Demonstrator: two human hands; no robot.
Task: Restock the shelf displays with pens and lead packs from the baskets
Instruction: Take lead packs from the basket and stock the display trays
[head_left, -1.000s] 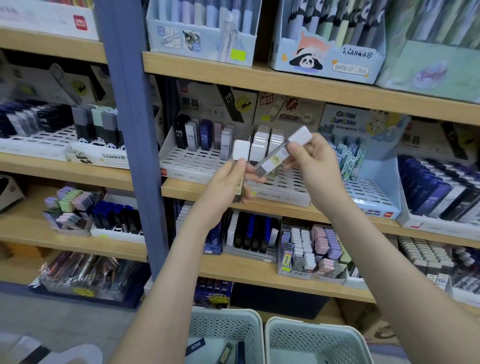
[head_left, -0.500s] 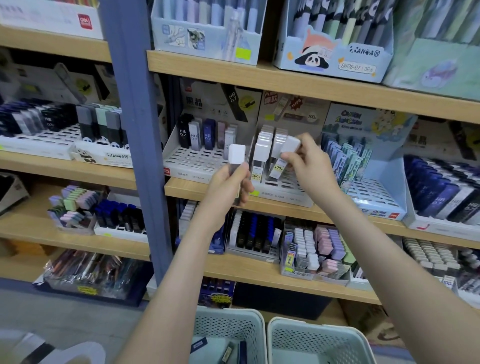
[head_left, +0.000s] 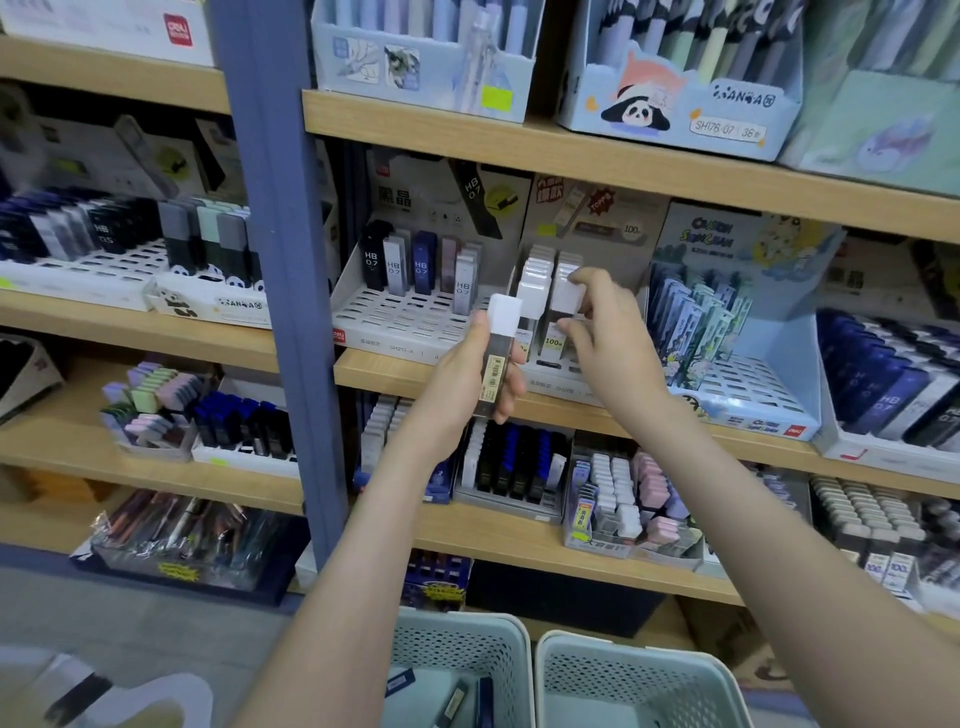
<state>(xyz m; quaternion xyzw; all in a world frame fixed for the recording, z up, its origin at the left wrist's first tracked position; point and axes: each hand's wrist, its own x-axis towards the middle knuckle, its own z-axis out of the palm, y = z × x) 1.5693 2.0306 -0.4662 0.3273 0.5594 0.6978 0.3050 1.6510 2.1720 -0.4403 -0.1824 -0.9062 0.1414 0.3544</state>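
1. The left hand (head_left: 462, 379), reaching up into the centre of the frame, is gripping a lead pack (head_left: 498, 358) upright, with its fingers curling round the dark body.
2. Just right of it, the right hand (head_left: 608, 338) is pinching the square white cap of a second lead pack (head_left: 563, 296), which is standing at the front of a row of white-capped packs (head_left: 540, 260) on the middle shelf.
3. Packs in the white slotted tray (head_left: 395, 317) left of centre are showing "HB 0.7"; the pinched pack's label is showing "100".
4. At the upper right, a cardboard box (head_left: 675, 114) is showing a panda, "PANDA" and "SH176-07".
5. Two perforated plastic baskets (head_left: 462, 660) are sitting side by side at the bottom of the frame.
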